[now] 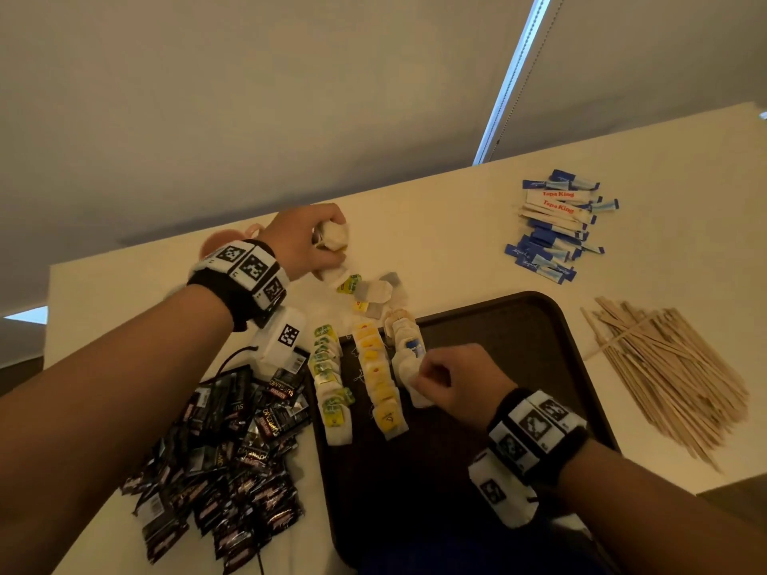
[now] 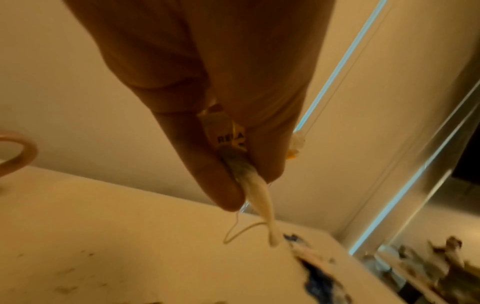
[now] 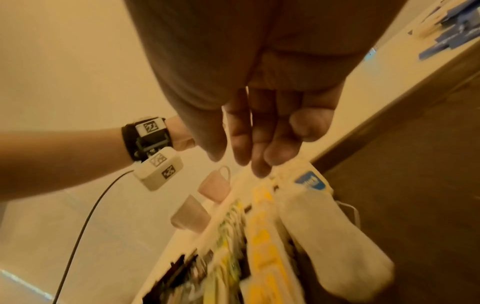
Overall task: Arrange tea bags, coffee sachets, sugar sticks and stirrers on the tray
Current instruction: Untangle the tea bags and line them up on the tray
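While the desk [image 1: 456,209] carries the dark tray [image 1: 519,325] with three tea bag rows [image 1: 375,379], our left hand [image 1: 301,238] pinches a tea bag [image 2: 255,185] above it; our right hand [image 1: 460,379], fingers curled, seemingly touches the rightmost row.

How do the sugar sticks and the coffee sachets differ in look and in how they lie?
The sugar sticks are slim, mostly blue and white, and lie far right of the tray in a loose stack. The coffee sachets are wider, black and glossy, and lie left of it in a bigger, messier heap. Both lie on the table, not on the tray.
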